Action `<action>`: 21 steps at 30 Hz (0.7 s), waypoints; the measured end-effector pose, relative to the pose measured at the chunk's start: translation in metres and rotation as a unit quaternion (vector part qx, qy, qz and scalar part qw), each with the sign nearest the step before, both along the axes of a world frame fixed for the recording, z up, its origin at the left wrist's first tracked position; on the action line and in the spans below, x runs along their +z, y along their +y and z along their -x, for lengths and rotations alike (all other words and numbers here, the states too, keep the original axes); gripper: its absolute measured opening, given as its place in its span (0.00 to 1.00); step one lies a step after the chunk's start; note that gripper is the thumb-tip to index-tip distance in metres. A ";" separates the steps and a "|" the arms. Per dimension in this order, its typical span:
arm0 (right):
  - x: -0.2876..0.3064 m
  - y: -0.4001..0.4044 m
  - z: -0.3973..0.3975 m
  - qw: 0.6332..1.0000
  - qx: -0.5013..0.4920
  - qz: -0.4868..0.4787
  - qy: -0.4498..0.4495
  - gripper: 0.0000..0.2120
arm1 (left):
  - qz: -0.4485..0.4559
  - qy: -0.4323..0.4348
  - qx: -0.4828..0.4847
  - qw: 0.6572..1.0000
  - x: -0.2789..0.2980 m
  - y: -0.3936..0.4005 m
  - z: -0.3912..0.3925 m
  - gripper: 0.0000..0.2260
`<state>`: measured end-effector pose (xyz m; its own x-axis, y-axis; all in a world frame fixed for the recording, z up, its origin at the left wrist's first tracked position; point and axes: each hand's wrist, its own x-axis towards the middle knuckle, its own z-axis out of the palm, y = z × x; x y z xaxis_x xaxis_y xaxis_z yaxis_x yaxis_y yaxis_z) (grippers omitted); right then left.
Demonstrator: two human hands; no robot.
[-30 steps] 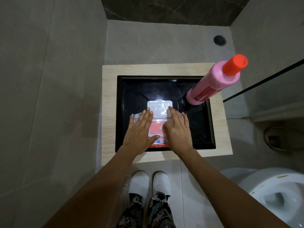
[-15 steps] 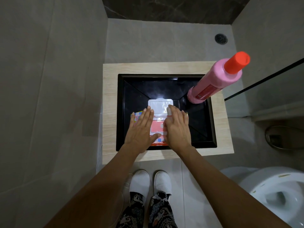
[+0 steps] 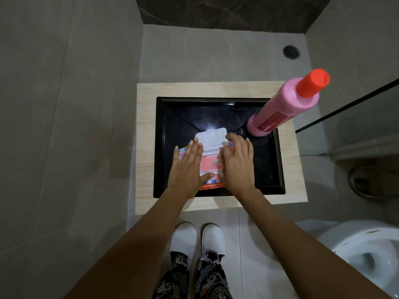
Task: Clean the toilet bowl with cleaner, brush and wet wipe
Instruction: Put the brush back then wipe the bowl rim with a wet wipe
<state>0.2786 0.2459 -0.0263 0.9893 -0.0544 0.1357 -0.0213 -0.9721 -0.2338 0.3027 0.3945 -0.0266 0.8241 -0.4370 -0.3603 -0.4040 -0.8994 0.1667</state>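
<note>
The person is bent over a black sink point(image 3: 216, 108) set in a pale wooden counter point(image 3: 146, 147), and both hands are busy with a pack of wet wipes point(image 3: 210, 162) lying in the basin. The left hand point(image 3: 189, 167) lies flat on the pack's left side, fingers straight and together, thumb reaching toward the middle, pinning it down. The right hand point(image 3: 237, 162) sits over the opening with its fingers curled; a bit of white shows at its fingertips near the raised flap point(image 3: 212, 134), so it looks to be pinching a wipe, though the hand hides most of that. I'd judge this to be the wipe step: getting one sheet out. The next move calls for a steady pull up and away while the left hand keeps the pack from lifting, taking care that only one sheet comes. The pink cleaner bottle point(image 3: 282, 108) with its orange cap stands upright at the sink's far right corner, untouched. The toilet bowl point(image 3: 367, 253) is low to the right, well apart from the hands. I see no brush.
</note>
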 end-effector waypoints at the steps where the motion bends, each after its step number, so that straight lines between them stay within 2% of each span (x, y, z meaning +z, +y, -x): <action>1: 0.001 0.000 0.002 1.000 -0.001 -0.009 -0.012 0.07 | -0.003 -0.001 -0.002 1.000 0.000 0.000 0.000 0.40; 6: 0.011 -0.004 0.007 0.997 -0.014 -0.052 -0.050 0.05 | -0.011 0.009 -0.006 1.000 0.002 -0.002 -0.001 0.40; 9: 0.016 -0.006 0.012 0.995 -0.040 -0.074 -0.047 0.10 | -0.019 0.014 -0.006 1.000 0.005 -0.003 -0.002 0.40; 11: 0.016 -0.007 0.016 0.995 -0.043 -0.088 -0.034 0.09 | -0.025 0.016 -0.006 1.000 0.006 -0.004 -0.002 0.40; 13: 0.013 -0.008 0.018 0.994 -0.036 -0.099 -0.013 0.07 | -0.023 0.014 -0.006 1.000 0.005 -0.004 -0.001 0.40; 17: 0.004 -0.016 0.021 0.997 0.009 -0.058 0.044 0.13 | -0.005 0.009 -0.002 1.000 0.000 -0.002 0.000 0.40; 21: 0.008 -0.021 0.013 0.997 0.026 -0.074 0.019 0.10 | 0.035 -0.004 -0.016 0.999 -0.003 -0.002 -0.001 0.42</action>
